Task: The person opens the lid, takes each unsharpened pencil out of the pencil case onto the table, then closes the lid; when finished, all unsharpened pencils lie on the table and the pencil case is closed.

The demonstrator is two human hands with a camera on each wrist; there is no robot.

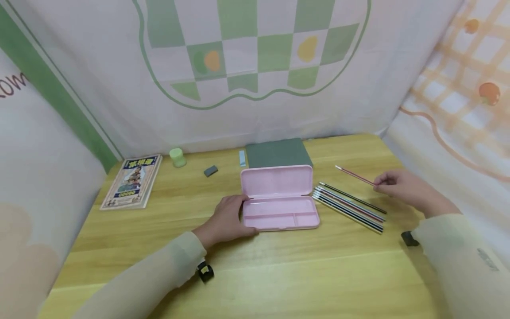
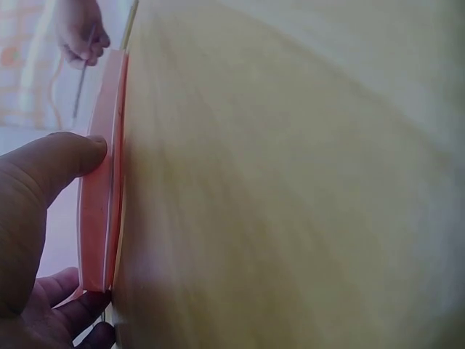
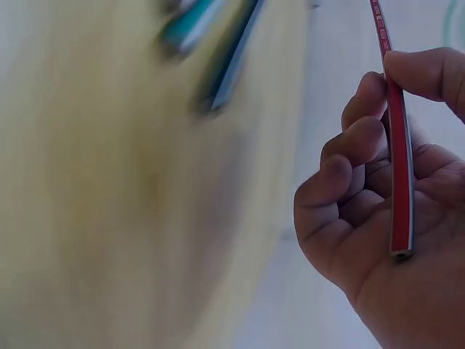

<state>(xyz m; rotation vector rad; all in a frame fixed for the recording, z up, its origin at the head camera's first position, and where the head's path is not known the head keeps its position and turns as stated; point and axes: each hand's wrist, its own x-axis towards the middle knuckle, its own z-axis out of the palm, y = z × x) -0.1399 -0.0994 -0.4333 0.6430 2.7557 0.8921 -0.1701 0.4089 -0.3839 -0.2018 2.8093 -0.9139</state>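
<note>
An open pink pencil case [image 1: 280, 207] lies in the middle of the wooden table [image 1: 255, 274], lid up and tray empty. My left hand [image 1: 228, 220] grips its left end, thumb on the edge [image 2: 102, 203]. To the right of the case lie several pencils [image 1: 349, 207] side by side. My right hand [image 1: 402, 187] is lifted above the table beyond them and pinches a red pencil [image 1: 355, 176], which runs across the palm in the right wrist view [image 3: 398, 167]. That hand with the pencil also shows far off in the left wrist view [image 2: 81, 33].
Behind the case lies a dark green pad [image 1: 278, 153] with a pale blue eraser [image 1: 242, 158] beside it. A grey eraser [image 1: 210, 170], a green cup-shaped object [image 1: 177, 157] and a booklet [image 1: 133, 181] lie at the back left. Fabric walls enclose the table.
</note>
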